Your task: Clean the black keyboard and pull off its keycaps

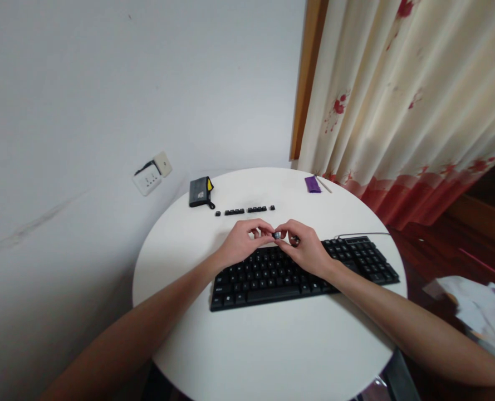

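Above the upper edge of a black keyboard (268, 283), the fingertips of both my hands meet at a small keycap (277, 235), dark with a pale bluish side. My left hand (244, 240) pinches at it from the left, thumb and index finger closed. From the other side my right hand (308, 248) grips it between thumb and forefinger. A small dark item (296, 240) shows by the curled fingers of the right hand; I cannot make out what it is. Beyond the hands, several black keycaps (257, 209) lie in a row on the round white table (247, 345).
A dark pouch (199, 192) with a yellow inside stands at the table's far left. A purple cloth (313, 184) and a thin pale stick (324, 185) lie at the far right. The keyboard's cable (366, 234) runs along the right. Wall and curtain (381, 111) stand behind.
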The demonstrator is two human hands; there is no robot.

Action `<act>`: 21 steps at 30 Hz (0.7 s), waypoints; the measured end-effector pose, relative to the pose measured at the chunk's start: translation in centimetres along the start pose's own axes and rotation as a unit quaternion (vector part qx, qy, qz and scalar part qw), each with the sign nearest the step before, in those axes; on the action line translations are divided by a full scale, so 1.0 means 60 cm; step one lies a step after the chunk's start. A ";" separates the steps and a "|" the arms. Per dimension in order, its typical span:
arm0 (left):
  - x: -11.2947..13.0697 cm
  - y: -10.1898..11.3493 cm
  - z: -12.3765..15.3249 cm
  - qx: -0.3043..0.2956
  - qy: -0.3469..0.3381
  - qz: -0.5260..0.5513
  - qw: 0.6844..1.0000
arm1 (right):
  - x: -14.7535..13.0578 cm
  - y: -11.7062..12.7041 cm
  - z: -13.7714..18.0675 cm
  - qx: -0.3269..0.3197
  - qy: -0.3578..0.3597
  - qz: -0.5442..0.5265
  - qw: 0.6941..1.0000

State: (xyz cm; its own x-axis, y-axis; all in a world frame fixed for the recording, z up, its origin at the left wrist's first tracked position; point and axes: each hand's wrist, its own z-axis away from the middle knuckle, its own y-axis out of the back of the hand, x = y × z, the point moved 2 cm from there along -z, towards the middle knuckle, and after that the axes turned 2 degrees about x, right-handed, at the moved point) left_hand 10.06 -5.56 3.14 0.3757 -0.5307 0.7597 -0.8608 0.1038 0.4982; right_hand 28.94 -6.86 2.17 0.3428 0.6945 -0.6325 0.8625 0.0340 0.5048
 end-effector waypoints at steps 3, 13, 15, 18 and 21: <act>-0.001 0.000 0.000 -0.002 0.002 -0.002 1.000 | -0.001 0.002 -0.001 -0.003 -0.002 0.003 1.000; -0.002 0.001 -0.003 0.069 0.008 0.009 0.998 | 0.004 0.003 -0.006 0.012 -0.048 -0.007 0.999; -0.006 0.007 -0.004 0.110 0.009 0.018 0.994 | 0.009 0.010 -0.014 0.028 -0.061 -0.006 0.998; -0.014 0.021 -0.006 0.168 0.014 0.030 0.985 | 0.021 0.032 -0.041 0.066 -0.077 0.023 0.995; -0.018 0.034 -0.007 0.214 0.019 0.052 0.975 | 0.051 0.055 -0.083 0.073 -0.083 0.077 0.991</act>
State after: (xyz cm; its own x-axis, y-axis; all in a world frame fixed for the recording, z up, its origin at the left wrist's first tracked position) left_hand 8.02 -4.41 3.53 0.2850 -0.5036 0.8156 -0.9561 -0.2096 0.2047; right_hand 31.01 -1.02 4.82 0.5211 0.5555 -0.6480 0.8355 -0.1769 0.5203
